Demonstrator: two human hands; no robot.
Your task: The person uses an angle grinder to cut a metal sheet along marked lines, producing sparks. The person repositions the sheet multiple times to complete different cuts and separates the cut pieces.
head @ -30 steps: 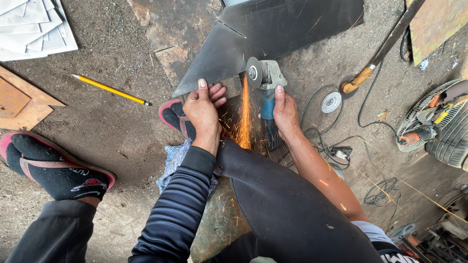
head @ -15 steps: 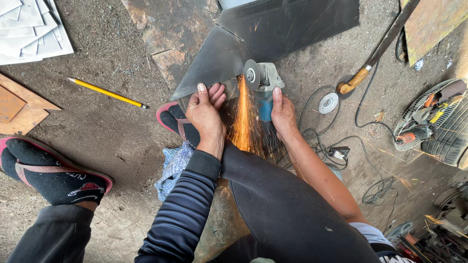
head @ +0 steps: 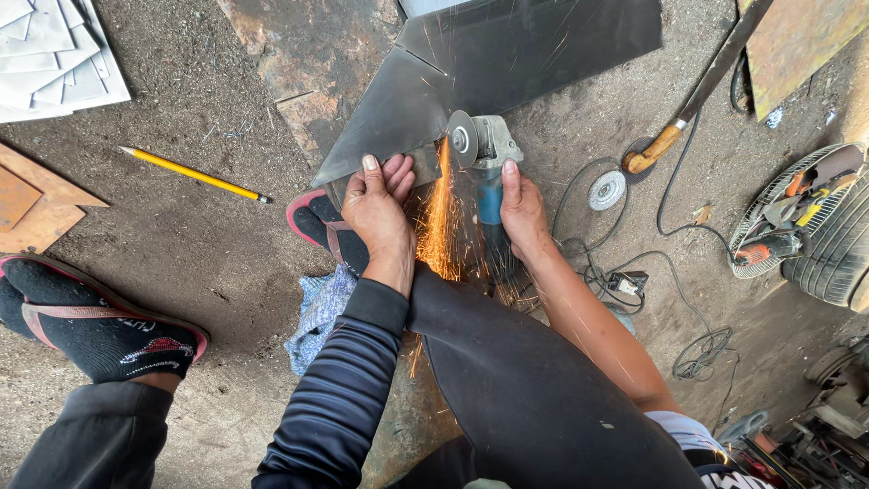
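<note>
Hands are set at an angle grinder over dark sheet metal on the floor.

Dark sheet metal [head: 507, 54] is spread at 12 o'clock and pressed flat by the open left hand [head: 378, 213]; the blue angle grinder [head: 482, 167] is gripped by the closed right hand [head: 522, 210], with sparks [head: 438, 222] thrown between them. A yellow pencil [head: 194, 174] is seen at 9 o'clock.

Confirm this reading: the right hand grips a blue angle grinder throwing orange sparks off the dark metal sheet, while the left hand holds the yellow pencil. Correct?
Not quite. The head view shows the left hand pressing flat on the dark metal sheet; the yellow pencil lies untouched on the ground. The right hand does grip the blue angle grinder.
</note>
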